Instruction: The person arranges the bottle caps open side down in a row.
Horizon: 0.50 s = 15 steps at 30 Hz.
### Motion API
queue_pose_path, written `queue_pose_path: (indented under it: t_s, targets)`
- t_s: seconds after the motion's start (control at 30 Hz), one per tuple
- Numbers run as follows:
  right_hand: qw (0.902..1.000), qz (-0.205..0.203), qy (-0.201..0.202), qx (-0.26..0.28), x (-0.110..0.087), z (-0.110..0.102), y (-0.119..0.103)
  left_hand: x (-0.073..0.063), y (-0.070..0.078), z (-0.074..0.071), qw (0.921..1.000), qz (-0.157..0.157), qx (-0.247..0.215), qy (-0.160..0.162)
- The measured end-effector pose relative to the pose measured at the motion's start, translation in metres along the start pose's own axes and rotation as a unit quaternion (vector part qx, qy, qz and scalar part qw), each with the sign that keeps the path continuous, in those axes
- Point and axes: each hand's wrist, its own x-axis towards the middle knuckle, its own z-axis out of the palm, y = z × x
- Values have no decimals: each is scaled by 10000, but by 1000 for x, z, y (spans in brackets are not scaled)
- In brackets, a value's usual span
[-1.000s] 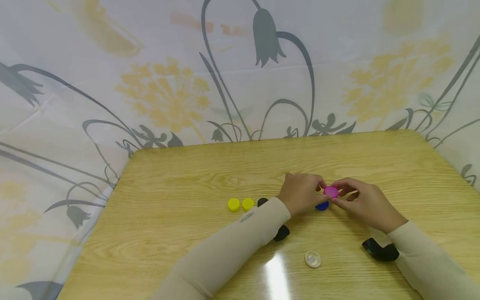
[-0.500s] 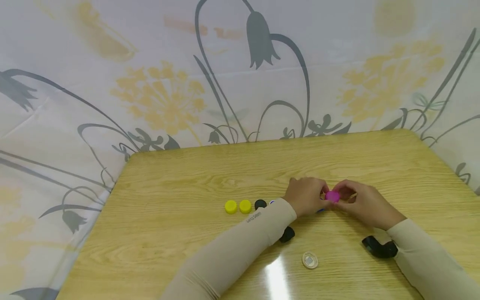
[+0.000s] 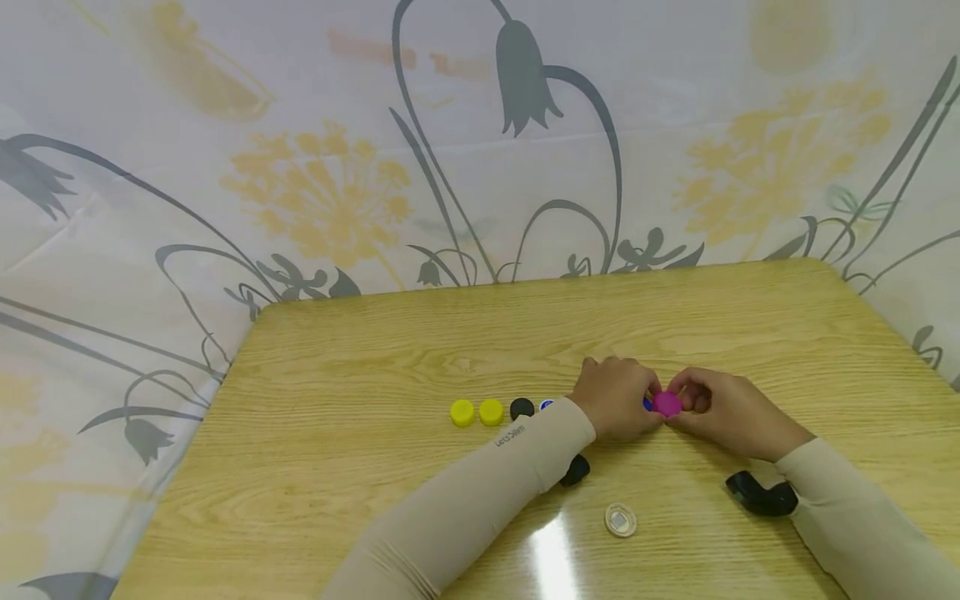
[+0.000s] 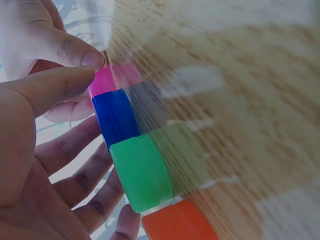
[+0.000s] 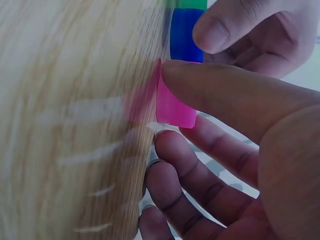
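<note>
A pink bottle cap stands on the table, pinched between the thumb and index finger of my right hand. Right beside it is a blue bottle cap, standing in line with it. My left hand has its thumb and index finger on either side of the blue cap, thumb tip close to the pink one. A green cap and an orange cap continue the row in the left wrist view; in the head view my left hand and sleeve hide them.
Further left along the row are two yellow caps, one at the end, a black cap and a white-and-blue cap partly behind the left sleeve. A beige disc lies nearer. A black curved piece is at the right sleeve.
Both hands have lowered the pink cap from above the blue one to the table, just right of it. My left hand has shifted from the pink cap to the blue cap.
</note>
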Motion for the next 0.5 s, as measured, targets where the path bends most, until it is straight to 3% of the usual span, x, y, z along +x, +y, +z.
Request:
queue_pose_path:
  t_s: [0.5]
  targets:
    - [9999, -42, -146, -70, 0, -3, 0, -3, -1, -3, 9999, 42, 25, -90]
